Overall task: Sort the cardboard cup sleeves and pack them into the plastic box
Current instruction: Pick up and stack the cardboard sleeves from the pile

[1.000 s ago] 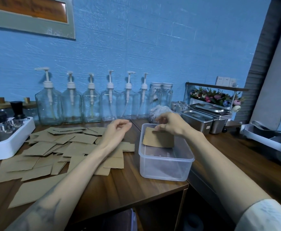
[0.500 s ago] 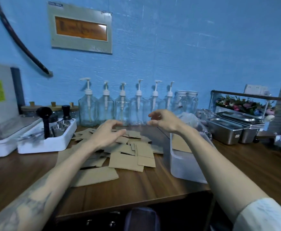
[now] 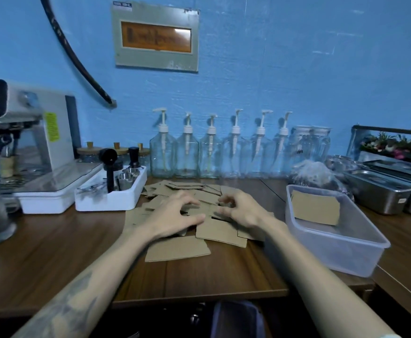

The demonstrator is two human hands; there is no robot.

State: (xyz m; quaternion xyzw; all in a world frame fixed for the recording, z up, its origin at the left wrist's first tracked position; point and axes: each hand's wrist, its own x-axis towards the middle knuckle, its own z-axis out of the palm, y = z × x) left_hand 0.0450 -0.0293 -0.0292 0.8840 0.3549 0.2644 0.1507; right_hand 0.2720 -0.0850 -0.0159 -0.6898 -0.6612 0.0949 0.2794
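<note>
Both hands have come down from mid-air onto the heap of sleeves since half a second ago, and the view has swung left, bringing the coffee machine further in. At centre frame the left hand [image 3: 175, 217] lies palm-down on the cardboard sleeves [image 3: 220, 231], fingers spread and slightly bent, thumb stretched toward the right; it presses rather than grips. The right hand [image 3: 242, 211] hovers just beside it with fingers curled over the pile; whether its fingertips pinch a sleeve cannot be told, since the fingers hide the contact and motion blur softens it.

Flat, matte brown sleeves with curved edges overlap loosely on the dark wood-grain counter [image 3: 53, 252], much of the heap covered by the hands. Right of centre stands the translucent plastic box [image 3: 346, 252], rectangular with rounded corners, holding one sleeve [image 3: 315, 207] that leans against its far wall.

Behind the pile, a row of clear glass pump bottles [image 3: 211, 152] lines the blue wall. Left of centre, a white tray [image 3: 111, 198] holds small metal cups and a black tamper. At the left edge the coffee machine [image 3: 28, 132] is cut off. At the right edge, steel pans [image 3: 382, 191] and blurred flowers run out of frame.
</note>
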